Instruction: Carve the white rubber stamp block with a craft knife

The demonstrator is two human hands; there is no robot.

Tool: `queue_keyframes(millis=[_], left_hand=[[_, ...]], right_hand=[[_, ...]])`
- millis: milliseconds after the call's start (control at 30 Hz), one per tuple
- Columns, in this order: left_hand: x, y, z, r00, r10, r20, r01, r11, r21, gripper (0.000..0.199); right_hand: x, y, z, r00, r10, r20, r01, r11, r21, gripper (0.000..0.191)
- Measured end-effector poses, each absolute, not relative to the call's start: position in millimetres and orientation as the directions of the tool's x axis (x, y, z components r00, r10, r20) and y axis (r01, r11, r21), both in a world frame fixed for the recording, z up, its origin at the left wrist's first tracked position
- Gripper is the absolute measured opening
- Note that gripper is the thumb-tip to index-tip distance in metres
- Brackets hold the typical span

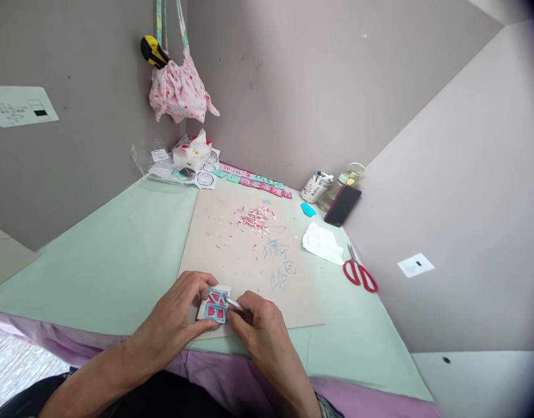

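Note:
A small square block (215, 304) with a pink carved face and teal outline lies on a beige board (232, 249) near the table's front edge. My left hand (179, 316) pins it at its left side with thumb and fingers. My right hand (260, 325) grips a thin carving tool (234, 303) whose tip touches the block's right edge. A white backing shows under the block.
Pink and white shavings (254, 219) are scattered mid-board. Red-handled scissors (359, 271), a crumpled tissue (322, 242), a black phone (342, 204), a cup of tools (315, 187) and a row of carved blocks (255, 181) lie behind and right. A pink umbrella (177, 87) hangs on the wall.

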State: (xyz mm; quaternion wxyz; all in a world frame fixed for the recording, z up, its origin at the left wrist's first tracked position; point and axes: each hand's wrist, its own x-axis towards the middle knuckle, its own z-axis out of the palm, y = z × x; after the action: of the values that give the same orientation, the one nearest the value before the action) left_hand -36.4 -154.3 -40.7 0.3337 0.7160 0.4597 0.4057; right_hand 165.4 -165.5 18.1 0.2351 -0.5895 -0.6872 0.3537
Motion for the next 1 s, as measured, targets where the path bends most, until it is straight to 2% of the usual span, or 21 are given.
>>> queue_keyframes(millis=[367, 533, 667, 1000], left_hand=[[-34.1, -154.3, -42.0, 0.240, 0.922, 0.304, 0.378, -0.377, 0.846, 0.030], [-35.8, -154.0, -41.8, 0.231, 0.933, 0.278, 0.382, -0.349, 0.856, 0.032], [-36.6, -153.5, -40.5, 0.222, 0.939, 0.261, 0.384, -0.331, 0.862, 0.028], [-37.1, -155.0, -39.7, 0.214, 0.930, 0.299, 0.376, -0.361, 0.853, 0.028]], right_hand=[[155.8, -162.4, 15.3, -0.154, 0.986, -0.066, 0.695, 0.061, -0.716, 0.026], [160.6, -163.9, 11.5, -0.109, 0.991, -0.076, 0.636, 0.011, -0.771, 0.027], [164.0, -166.0, 13.4, -0.138, 0.986, -0.099, 0.595, 0.002, -0.803, 0.029], [159.6, -162.8, 20.6, -0.150, 0.982, -0.114, 0.637, 0.008, -0.771, 0.024]])
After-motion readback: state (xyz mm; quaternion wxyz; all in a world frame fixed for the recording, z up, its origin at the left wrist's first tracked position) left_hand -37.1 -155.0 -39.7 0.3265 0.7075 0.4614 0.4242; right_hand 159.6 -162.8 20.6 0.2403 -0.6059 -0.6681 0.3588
